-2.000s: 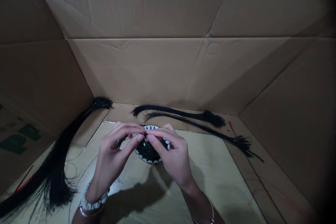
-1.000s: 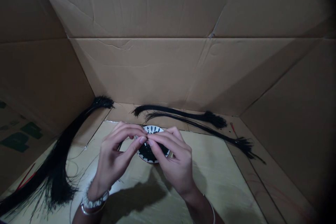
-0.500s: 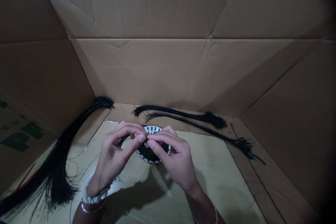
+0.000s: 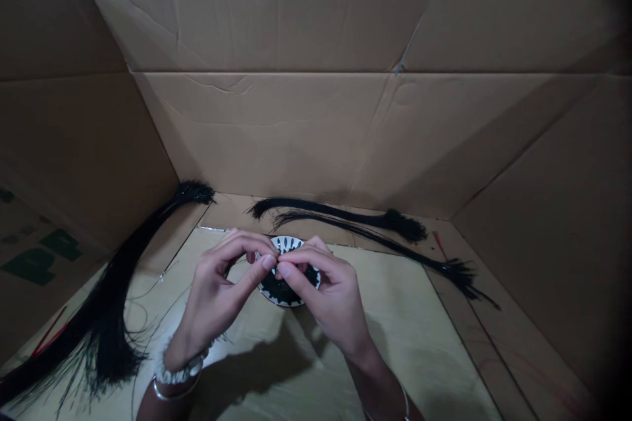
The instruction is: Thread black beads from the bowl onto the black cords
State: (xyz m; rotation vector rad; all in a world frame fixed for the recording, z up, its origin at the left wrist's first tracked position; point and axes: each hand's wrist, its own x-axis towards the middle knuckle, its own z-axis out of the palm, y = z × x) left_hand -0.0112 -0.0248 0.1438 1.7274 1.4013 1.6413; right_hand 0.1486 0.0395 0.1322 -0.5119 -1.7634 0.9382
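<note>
My left hand [image 4: 224, 289] and my right hand [image 4: 328, 293] meet above a small white dish [image 4: 282, 243] with a dark pattern. Thumb and forefinger of each hand are pinched together, tip to tip with the other hand's. Whatever lies in the pinch is too small to make out. Dark bits [image 4: 281, 291] lie in the dish, partly covered by my fingers. A scrunchie [image 4: 178, 368] and a thin bangle circle my left wrist.
A thick bundle of black strands [image 4: 123, 256] curves along the left side. Two thinner black bundles, one upper [image 4: 326, 207] and one lower [image 4: 390, 247], lie by the back cardboard wall [image 4: 261, 118]. A thin red piece [image 4: 438, 242] is at right. Cardboard walls enclose the pale work surface [image 4: 395, 302].
Both hands stay pinched over the dish; the fingertips have shifted only very slightly. The bundles and the dish have not moved.
</note>
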